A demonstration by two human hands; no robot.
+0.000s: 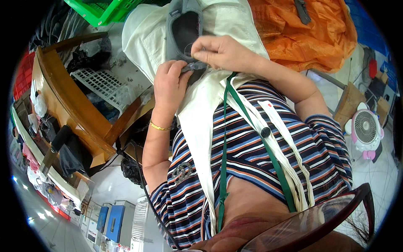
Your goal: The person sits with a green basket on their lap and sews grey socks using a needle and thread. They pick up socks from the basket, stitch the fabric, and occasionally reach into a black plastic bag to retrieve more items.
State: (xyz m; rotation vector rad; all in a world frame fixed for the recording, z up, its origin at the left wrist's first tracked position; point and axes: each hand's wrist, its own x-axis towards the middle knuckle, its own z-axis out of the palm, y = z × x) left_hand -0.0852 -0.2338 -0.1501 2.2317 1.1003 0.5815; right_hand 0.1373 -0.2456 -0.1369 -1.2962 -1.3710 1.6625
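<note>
A grey fabric piece (pixel 171 40), shaped like a shoe upper with a dark opening, lies on the white cloth (pixel 140 44) over my lap. My left hand (pixel 167 86) is closed, its thumb and fingers pinching the near edge of the grey piece. Just right of it and a little higher, my right hand (pixel 224 52) is closed in a pinch over the opening. A thin loop of thread (pixel 185 49) shows at its fingertips. Whether a needle is there too is too small to tell.
A curved wooden bench (pixel 75 94) stands at the left, beside a white plastic basket (pixel 100 86). A green crate (pixel 94 12) is at the far left. Orange sheeting (pixel 306 40) spreads to the right of my lap. A small pink and white fan (pixel 365 128) stands farther right.
</note>
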